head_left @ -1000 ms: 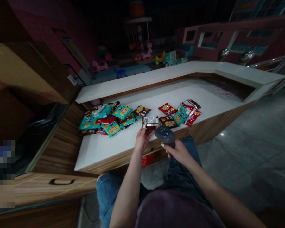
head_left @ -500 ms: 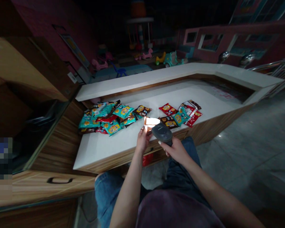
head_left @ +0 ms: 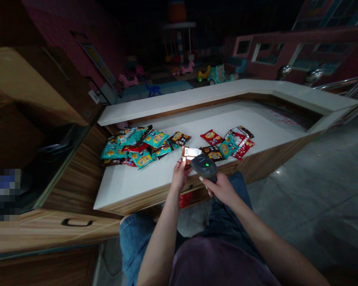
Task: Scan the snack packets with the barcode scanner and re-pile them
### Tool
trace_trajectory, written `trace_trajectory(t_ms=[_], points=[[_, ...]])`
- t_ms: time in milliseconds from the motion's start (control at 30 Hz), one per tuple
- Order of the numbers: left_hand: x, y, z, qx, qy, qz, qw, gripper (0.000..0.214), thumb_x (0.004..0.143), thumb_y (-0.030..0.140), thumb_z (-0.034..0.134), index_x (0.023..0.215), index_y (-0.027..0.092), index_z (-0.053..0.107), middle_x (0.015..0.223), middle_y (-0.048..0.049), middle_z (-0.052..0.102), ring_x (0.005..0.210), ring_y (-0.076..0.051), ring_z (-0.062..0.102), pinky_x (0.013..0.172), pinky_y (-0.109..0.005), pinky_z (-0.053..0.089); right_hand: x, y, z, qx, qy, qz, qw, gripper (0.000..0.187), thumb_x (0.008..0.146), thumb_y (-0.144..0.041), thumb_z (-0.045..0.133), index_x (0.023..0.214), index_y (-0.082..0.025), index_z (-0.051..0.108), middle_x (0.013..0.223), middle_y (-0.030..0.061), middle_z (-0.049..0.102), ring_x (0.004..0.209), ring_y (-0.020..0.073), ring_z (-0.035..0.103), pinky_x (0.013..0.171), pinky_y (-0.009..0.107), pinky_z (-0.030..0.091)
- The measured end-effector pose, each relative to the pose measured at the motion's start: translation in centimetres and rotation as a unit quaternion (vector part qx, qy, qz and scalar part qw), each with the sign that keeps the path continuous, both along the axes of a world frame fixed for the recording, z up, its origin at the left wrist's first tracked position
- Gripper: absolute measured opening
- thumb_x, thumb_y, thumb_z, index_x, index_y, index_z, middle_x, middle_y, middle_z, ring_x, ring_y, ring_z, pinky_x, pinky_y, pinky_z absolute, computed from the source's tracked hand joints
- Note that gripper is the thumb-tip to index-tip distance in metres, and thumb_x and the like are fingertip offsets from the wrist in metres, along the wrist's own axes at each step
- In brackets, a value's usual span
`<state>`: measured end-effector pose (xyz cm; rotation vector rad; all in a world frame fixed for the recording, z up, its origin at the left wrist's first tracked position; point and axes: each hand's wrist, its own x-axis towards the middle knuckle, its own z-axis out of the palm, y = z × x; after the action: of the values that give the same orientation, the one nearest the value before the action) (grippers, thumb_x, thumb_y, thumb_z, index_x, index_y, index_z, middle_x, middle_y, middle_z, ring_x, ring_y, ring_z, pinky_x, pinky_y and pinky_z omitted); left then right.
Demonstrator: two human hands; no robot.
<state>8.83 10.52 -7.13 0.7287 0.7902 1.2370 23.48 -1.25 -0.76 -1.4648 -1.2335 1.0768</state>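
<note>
My left hand (head_left: 180, 173) pinches a brown snack packet (head_left: 189, 152), its pale label side turned up toward me. Wrapped round the grip of a dark barcode scanner (head_left: 203, 165) is my right hand (head_left: 219, 186); a green light glows on the scanner's top. The scanner's head points at the packet and covers its right end. To the left lies a heap of teal, brown and red snack packets (head_left: 143, 159). A smaller group to the right holds a red packet (head_left: 211, 137), a brown packet (head_left: 213, 153) and a teal packet (head_left: 227, 147).
The white counter (head_left: 122, 186) carries the packets, with a raised ledge (head_left: 179, 97) along its far side. A drawer handle (head_left: 76, 223) sits on the wooden cabinet at left, below cardboard boxes (head_left: 56, 79). Ride-on toys (head_left: 217, 74) stand beyond the counter.
The bright scanner light on the packet has gone out, and a green light now shows on the scanner. Both hands hold nearly the same position; the view has shifted slightly.
</note>
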Motion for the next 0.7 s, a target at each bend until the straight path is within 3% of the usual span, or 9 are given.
trace_trajectory(t_ms=[167,300,367,433,533,600,700], points=[[0.1,0.2,-0.8,-0.004,-0.001,0.011,1.0,0.045,0.079,0.05,0.085,0.107,0.019,0.07,0.107,-0.008,0.079,0.098,-0.022,0.076,0.09,-0.035,0.06,0.1,-0.2,-0.1,-0.004,0.008,-0.007,1.0,0.031,0.08,-0.052,0.067,0.074,-0.023,0.058,0.045,-0.0037,0.057,0.038,0.0155,0.056,0.046,0.026,0.045],[0.1,1.1,0.2,0.103,0.086,0.051,0.99,0.043,0.094,0.055,0.067,0.121,0.022,0.069,0.127,-0.0108,0.075,0.121,-0.026,0.071,0.103,-0.042,0.057,0.5,-0.6,-0.5,-0.006,0.035,-0.022,0.999,0.03,0.079,-0.051,0.069,0.075,-0.022,0.059,0.046,-0.004,0.057,0.039,0.0149,0.055,0.045,0.025,0.044],[0.0,2.4,1.6,0.206,0.202,0.096,0.953,0.042,0.101,0.051,0.056,0.131,0.023,0.067,0.139,-0.0115,0.07,0.133,-0.026,0.063,0.114,-0.044,0.05,0.8,-0.8,-0.6,-0.005,0.044,-0.031,0.999,0.031,0.079,-0.051,0.07,0.076,-0.022,0.059,0.047,-0.0041,0.057,0.039,0.0146,0.055,0.045,0.025,0.043],[-0.2,4.1,3.2,0.308,0.34,0.132,0.879,0.043,0.104,0.041,0.05,0.139,0.021,0.064,0.149,-0.0127,0.063,0.142,-0.026,0.056,0.123,-0.045,0.041,1.2,-1.1,-0.6,-0.006,0.045,-0.037,0.998,0.032,0.078,-0.051,0.07,0.077,-0.021,0.061,0.047,-0.0038,0.057,0.04,0.0147,0.055,0.045,0.025,0.043],[-0.3,6.7,4.8,0.394,0.486,0.112,0.772,0.044,0.102,0.026,0.047,0.142,0.022,0.063,0.155,-0.0134,0.057,0.149,-0.027,0.047,0.128,-0.048,0.033,1.7,-1.5,-0.3,-0.01,0.038,-0.043,0.998,0.033,0.077,-0.052,0.07,0.076,-0.021,0.061,0.048,-0.0032,0.057,0.04,0.0147,0.054,0.046,0.026,0.044],[-0.2,7.9,4.9,0.398,0.524,0.083,0.748,0.044,0.098,0.019,0.048,0.136,0.025,0.069,0.152,-0.0132,0.059,0.151,-0.03,0.045,0.128,-0.051,0.03,1.9,-1.8,-0.1,-0.013,0.037,-0.047,0.998,0.032,0.077,-0.052,0.069,0.072,-0.022,0.059,0.047,-0.0028,0.057,0.041,0.0145,0.054,0.047,0.026,0.044],[0.2,8.7,4.0,0.393,0.541,0.067,0.74,0.041,0.088,0.018,0.06,0.126,0.024,0.075,0.152,-0.0143,0.059,0.154,-0.037,0.039,0.131,-0.057,0.019,2.3,-2.1,-0.1,-0.017,0.04,-0.052,0.998,0.031,0.077,-0.051,0.068,0.071,-0.023,0.058,0.048,-0.0023,0.057,0.041,0.0144,0.053,0.047,0.027,0.043]])
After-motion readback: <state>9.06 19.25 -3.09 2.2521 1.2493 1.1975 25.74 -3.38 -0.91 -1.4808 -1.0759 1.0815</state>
